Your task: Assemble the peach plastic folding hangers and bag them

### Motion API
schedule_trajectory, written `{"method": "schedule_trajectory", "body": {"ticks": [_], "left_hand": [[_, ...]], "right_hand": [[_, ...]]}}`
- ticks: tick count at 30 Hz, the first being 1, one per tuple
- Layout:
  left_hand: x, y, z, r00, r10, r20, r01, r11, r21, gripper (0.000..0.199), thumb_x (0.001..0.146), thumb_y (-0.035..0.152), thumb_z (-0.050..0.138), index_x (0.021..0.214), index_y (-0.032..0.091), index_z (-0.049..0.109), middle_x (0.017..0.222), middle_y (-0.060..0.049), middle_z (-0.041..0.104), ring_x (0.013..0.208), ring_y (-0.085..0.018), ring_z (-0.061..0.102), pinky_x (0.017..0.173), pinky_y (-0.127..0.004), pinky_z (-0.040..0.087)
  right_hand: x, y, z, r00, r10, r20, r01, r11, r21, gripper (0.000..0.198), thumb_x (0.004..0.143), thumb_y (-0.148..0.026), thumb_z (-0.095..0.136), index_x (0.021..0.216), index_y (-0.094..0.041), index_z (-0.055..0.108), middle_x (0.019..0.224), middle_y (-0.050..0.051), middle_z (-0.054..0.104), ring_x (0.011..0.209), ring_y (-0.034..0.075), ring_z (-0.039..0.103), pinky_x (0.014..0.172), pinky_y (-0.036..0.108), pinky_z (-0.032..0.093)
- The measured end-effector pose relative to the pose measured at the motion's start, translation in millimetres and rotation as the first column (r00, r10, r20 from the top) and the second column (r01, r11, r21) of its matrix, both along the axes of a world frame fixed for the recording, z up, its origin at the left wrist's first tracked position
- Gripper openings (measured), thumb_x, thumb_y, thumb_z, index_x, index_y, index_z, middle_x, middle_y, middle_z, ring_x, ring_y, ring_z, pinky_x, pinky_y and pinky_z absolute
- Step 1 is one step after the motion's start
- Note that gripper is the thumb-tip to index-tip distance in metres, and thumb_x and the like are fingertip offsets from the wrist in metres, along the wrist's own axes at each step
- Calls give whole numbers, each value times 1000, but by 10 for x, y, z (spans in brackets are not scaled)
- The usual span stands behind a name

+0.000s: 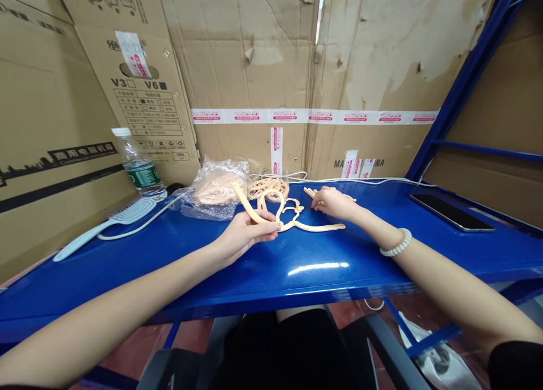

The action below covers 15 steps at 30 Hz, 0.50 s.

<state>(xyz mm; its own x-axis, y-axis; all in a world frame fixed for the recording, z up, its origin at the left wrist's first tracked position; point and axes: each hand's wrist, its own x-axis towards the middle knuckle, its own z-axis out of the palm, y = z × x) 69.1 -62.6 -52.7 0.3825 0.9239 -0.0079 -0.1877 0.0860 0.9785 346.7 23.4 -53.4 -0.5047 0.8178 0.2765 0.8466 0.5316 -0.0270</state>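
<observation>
My left hand (250,234) is closed around a cream-coloured bendy strip, pinched between thumb and fingers. This strip (244,200) is part of a looped, rope-like shape. A rounded loop (275,193) rises beyond my fingers, and a long tail (320,228) runs to the right. Small curled pieces (292,207) lie just behind the joined part. Over to the right, my right hand (331,202) is bent down with its fingers together, at a small group of short cream sticks (309,192). What its fingertips pinch is hidden.
Behind my left hand are a clear plastic bag (212,195) of cream strips and a coiled bundle (269,186). A water bottle (142,166), a hairbrush (123,214) and a white cable (139,229) are at left. A phone (452,211) lies right. Cardboard (254,67) walls the blue table (254,282).
</observation>
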Motion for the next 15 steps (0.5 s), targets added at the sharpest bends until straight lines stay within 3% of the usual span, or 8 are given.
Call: {"method": "schedule_trajectory", "body": {"ticks": [4, 9, 11, 15], "left_hand": [[7, -3, 10, 1000, 7, 5, -7, 1000, 1, 28, 59, 19, 88, 77, 11, 68, 74, -4, 71, 66, -11, 67, 64, -20, 56], [8, 3, -1, 1000, 6, 3, -6, 1000, 6, 28, 58, 19, 89, 76, 12, 68, 73, -4, 72, 65, -11, 66, 63, -21, 56], [8, 5, -13, 1000, -4, -7, 4, 1000, 9, 29, 58, 20, 89, 77, 12, 69, 74, -4, 72, 65, -11, 66, 63, -22, 56], [20, -3, -30, 998, -37, -53, 38, 999, 16, 32, 57, 24, 90, 78, 12, 69, 73, -4, 72, 66, -11, 66, 64, -21, 55]], "right_hand": [[23, 5, 33, 1000, -5, -31, 5, 1000, 5, 22, 79, -6, 59, 84, -17, 77, 84, 8, 74, 85, 24, 65, 77, 30, 47], [91, 7, 51, 998, 49, -47, -48, 999, 15, 24, 80, -17, 67, 103, -18, 74, 105, 8, 72, 102, 26, 60, 87, 34, 46], [100, 10, 38, 997, 61, -37, -62, 998, -6, 20, 76, -17, 71, 95, -18, 76, 107, 9, 71, 102, 27, 60, 88, 35, 45], [56, 14, 12, 996, 47, -69, -48, 999, -17, 13, 75, -7, 67, 77, -17, 76, 89, 8, 74, 97, 27, 62, 84, 33, 46]]}}
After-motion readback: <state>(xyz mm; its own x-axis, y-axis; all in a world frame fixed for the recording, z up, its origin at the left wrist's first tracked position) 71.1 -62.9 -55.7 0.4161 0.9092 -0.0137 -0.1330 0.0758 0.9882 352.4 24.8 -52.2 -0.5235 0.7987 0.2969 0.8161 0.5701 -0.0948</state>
